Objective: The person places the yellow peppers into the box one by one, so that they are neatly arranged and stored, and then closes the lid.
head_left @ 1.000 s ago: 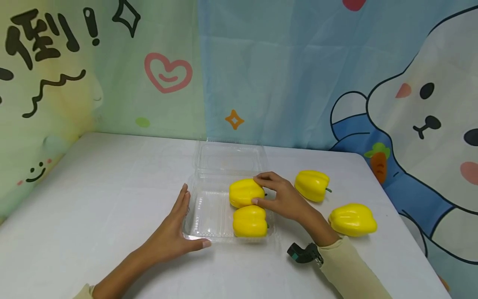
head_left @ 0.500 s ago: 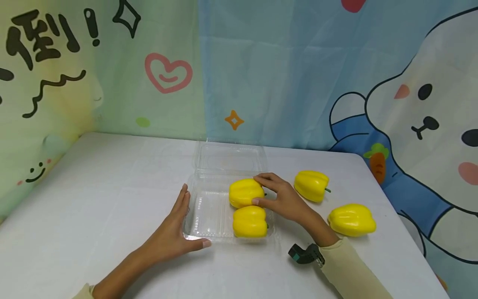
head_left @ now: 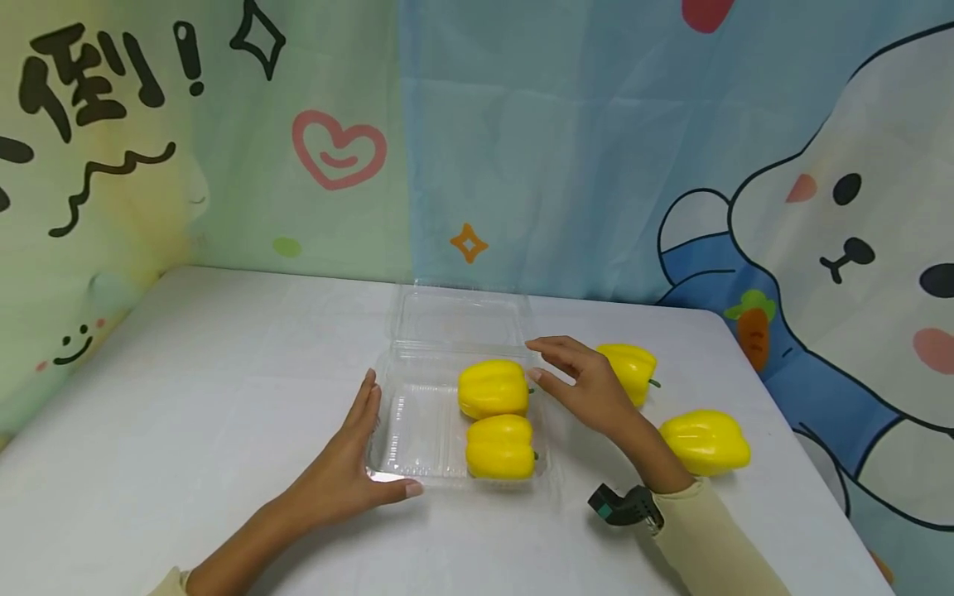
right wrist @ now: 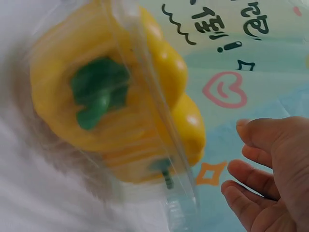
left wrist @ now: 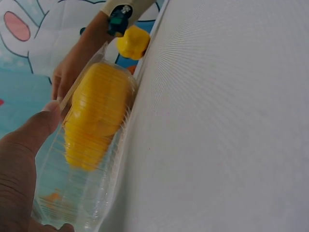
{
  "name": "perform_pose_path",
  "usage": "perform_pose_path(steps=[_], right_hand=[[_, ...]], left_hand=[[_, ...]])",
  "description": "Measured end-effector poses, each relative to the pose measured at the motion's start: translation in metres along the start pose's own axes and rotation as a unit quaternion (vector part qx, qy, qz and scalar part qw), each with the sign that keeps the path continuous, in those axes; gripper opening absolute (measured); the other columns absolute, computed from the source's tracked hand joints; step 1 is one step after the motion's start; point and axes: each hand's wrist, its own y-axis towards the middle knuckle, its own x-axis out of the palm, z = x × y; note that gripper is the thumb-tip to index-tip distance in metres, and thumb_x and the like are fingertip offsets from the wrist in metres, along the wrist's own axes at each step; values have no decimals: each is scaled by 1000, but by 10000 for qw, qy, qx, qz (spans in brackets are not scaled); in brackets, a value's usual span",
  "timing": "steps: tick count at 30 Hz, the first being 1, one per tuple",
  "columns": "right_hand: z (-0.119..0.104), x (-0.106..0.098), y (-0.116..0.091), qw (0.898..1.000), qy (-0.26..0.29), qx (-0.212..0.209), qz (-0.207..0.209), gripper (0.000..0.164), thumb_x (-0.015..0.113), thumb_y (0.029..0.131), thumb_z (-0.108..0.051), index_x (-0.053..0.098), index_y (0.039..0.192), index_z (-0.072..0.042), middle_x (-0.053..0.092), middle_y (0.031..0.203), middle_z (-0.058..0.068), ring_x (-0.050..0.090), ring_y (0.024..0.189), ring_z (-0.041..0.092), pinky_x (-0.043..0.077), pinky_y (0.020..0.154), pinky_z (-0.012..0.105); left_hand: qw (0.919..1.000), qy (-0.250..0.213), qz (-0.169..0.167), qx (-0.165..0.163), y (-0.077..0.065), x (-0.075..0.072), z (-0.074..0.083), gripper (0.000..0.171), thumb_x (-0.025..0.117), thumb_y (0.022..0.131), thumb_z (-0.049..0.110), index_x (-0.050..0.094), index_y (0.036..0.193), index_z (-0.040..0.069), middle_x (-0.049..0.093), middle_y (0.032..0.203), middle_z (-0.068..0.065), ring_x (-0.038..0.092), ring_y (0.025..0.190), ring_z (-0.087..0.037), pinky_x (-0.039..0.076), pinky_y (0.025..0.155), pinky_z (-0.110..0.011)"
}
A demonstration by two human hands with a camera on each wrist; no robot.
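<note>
Two yellow bell peppers lie in the right half of a clear plastic clamshell box (head_left: 425, 414), whose lid is folded back. The rear pepper (head_left: 492, 389) sits just behind the front pepper (head_left: 501, 448); green stems show through the wall in the right wrist view. My left hand (head_left: 350, 463) rests against the box's left side, thumb (left wrist: 41, 123) at the front rim and fingers stretched along the side. Just off the box's right edge, my right hand (head_left: 585, 385) hovers with loosely bent fingers and nothing between them. It partly hides a third bell pepper (head_left: 632, 370).
Another yellow bell pepper (head_left: 704, 442) lies on the white table (head_left: 224, 372) beside the right forearm. The clear lid (head_left: 462, 317) lies toward the back edge. A printed cloth (head_left: 559, 149) hangs behind. A dark wrist device (head_left: 626, 505) is on the right wrist.
My right hand has let go of the rear pepper and moved right, away from it. That pepper stays in the box. The left hand keeps its place.
</note>
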Motion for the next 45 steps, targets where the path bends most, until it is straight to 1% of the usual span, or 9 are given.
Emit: perform_pose_path(steps=[4, 9, 16, 21, 27, 35, 40, 42, 45], right_hand=[[4, -5, -2, 9999, -51, -24, 118, 35, 66, 93, -10, 62, 127, -1, 60, 124, 10, 56, 117, 28, 46, 97, 38], [10, -6, -4, 10000, -67, 4, 60, 33, 66, 94, -11, 63, 124, 2, 61, 122, 11, 57, 115, 28, 46, 97, 35], [16, -16, -5, 9998, -164, 31, 103, 33, 69, 92, -10, 65, 123, -1, 61, 122, 9, 58, 114, 29, 46, 96, 32], [21, -29, -6, 9991, -256, 70, 338, 33, 70, 90, -8, 65, 122, -1, 62, 122, 9, 57, 116, 26, 44, 96, 25], [26, -47, -9, 9960, -542, 318, 629, 34, 69, 92, -10, 64, 124, -2, 60, 127, 12, 53, 121, 27, 40, 98, 20], [36, -70, -14, 9922, -808, 717, 621, 43, 68, 93, -21, 59, 132, -6, 56, 134, 12, 46, 129, 29, 36, 104, 34], [45, -81, -16, 9889, -719, 1083, 713, 46, 67, 94, -27, 57, 136, -9, 55, 136, 12, 40, 134, 29, 31, 108, 39], [47, -84, -17, 9876, -719, 1215, 686, 49, 66, 94, -29, 55, 137, -9, 53, 138, 14, 37, 136, 32, 29, 110, 46], [48, -90, -19, 9845, -928, 1404, 504, 57, 67, 94, -34, 50, 142, -9, 45, 145, 19, 30, 138, 39, 26, 108, 58]], left_hand=[[10000, -8, 5, 12, 0, 1, 0, 132, 78, 67, 66, 7, 153, -4, -10, 162, -3, 5, 147, -27, 22, 112, -53], [10000, -31, 10, -14, 0, 1, -1, 132, 79, 67, 65, 8, 154, -3, -12, 162, 2, 6, 147, -27, 22, 111, -53], [10000, -48, 7, -40, 0, 1, 0, 131, 79, 67, 65, 7, 154, -3, -13, 161, 6, 5, 147, -26, 22, 112, -52], [10000, -55, 9, -22, 0, 1, 1, 131, 80, 67, 63, 7, 154, -3, -13, 161, 5, 5, 147, -26, 22, 112, -52], [10000, -68, 10, -19, -1, 1, 2, 130, 81, 67, 61, 7, 154, -3, -12, 161, 4, 5, 147, -26, 21, 112, -52], [10000, -56, 27, -3, -1, 1, 0, 131, 81, 67, 62, 7, 153, -4, -12, 162, 3, 5, 147, -26, 22, 112, -53], [10000, -61, 17, 8, 0, 1, 0, 131, 80, 67, 64, 7, 154, -3, -12, 161, 4, 5, 147, -26, 21, 112, -53], [10000, -42, 28, 15, 0, 1, 0, 131, 80, 67, 64, 7, 153, -3, -12, 162, 2, 5, 147, -26, 21, 112, -53], [10000, -7, 43, 19, 0, 1, -1, 131, 79, 67, 64, 8, 153, -4, -10, 162, -1, 6, 147, -26, 22, 112, -53]])
